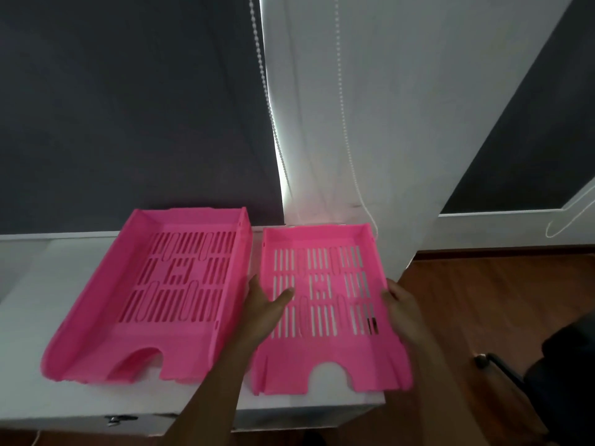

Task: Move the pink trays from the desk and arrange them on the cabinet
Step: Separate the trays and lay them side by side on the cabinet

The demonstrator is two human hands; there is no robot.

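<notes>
Two pink plastic letter trays sit side by side on the flat white cabinet top (38, 317), close together with a thin strip of white showing between them. The left tray (154, 294) is a shallow rectangle of smooth moulded plastic, its floor pierced with rows of narrow slots and a few rounded oblong ones, a half-round notch cut into its near edge. It lies flat and angled a little, its near end swung left.

The right tray (325, 304) has the same slotted grid, low walls at back and sides and the same arched cut-out at the front, and its near right corner juts just past the cabinet's edge. The left hand (267, 304) presses against its left wall, thumb hooked over onto the slotted floor, the other fingers down the outside. The right hand (402, 304) lies against the right wall, fingers curled at the rim; I cannot tell how tightly either hand grips, as both are blurred.

Behind, a matte dark grey roller blind (128, 107) hangs beside a white wall section, with a beaded cord (270, 107) between them. To the right, glossy brown wood floor (483, 300) and something dark at the edge, too blurred to name.
</notes>
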